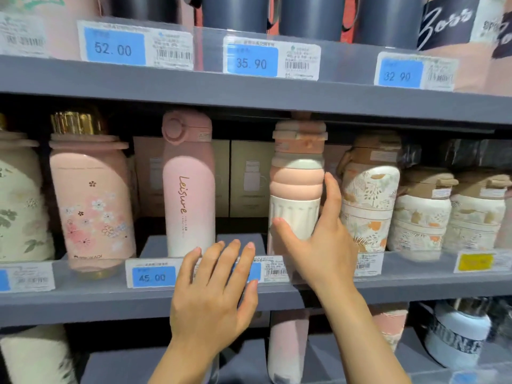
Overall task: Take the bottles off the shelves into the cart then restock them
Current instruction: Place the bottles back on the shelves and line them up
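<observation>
Pink-and-white ribbed bottle (296, 184) at frame centre on the middle shelf (83, 300), clasped by right hand (318, 250). Tighten low on the body, lift clear of floral bottle (368, 200); bring flat, spread left hand (213, 306) under the base.

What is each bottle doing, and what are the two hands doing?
ribbed pink bottle: upright on the shelf, gripped
right hand: grips the ribbed pink bottle
left hand: open, fingers straight, at the shelf edge
Leisure bottle: upright, lid shut, untouched
flowered bottle: upright, gold cap on
</observation>
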### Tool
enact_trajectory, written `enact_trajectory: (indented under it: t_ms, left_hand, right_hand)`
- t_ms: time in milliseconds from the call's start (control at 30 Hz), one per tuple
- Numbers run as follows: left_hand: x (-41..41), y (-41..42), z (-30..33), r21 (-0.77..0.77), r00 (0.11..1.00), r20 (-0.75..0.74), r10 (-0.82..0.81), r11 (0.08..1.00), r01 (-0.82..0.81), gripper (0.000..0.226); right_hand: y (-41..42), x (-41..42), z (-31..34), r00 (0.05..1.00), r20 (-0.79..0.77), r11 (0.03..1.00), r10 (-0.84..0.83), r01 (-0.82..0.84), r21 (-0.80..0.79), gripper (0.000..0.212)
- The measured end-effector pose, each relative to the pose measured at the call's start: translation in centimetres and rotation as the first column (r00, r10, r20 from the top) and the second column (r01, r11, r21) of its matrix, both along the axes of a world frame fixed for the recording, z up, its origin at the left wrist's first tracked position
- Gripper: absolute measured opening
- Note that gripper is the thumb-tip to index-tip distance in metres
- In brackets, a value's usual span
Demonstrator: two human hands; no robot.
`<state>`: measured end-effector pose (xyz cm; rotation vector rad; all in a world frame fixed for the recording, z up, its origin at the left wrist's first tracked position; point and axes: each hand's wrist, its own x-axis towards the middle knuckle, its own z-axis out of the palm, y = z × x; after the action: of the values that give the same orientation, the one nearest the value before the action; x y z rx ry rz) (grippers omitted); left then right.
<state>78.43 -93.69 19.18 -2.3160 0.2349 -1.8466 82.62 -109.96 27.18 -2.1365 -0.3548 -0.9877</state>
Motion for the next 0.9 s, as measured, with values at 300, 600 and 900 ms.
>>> enact_trajectory:
  t_ms: [300,600,900]
  left_hand:
    - [-0.3,-0.3,0.0,-0.025,1.0,-0.017,-0.014,1.0,0.014,0.04]
    - [-0.2,-0.4,0.1,-0.032,1.0,-0.008,-0.022,0.999,0.022,0.04]
    - [-0.4,-0.3,0.0,-0.042,0.999,-0.037,-0.033,0.999,0.032,0.041]
  right_hand:
    - [1.5,0.4,-0.4,0.967,0.118,0.974,-0.225,0.223,0.031,0.115]
    - [1.2,0.2,-0.6,0.979,0.126,0.987,-0.161,0.16,0.018,0.113]
    - [1.8,0.2,-1.1,0.964,0.173,0.98,-0.2,0.198,0.034,0.105]
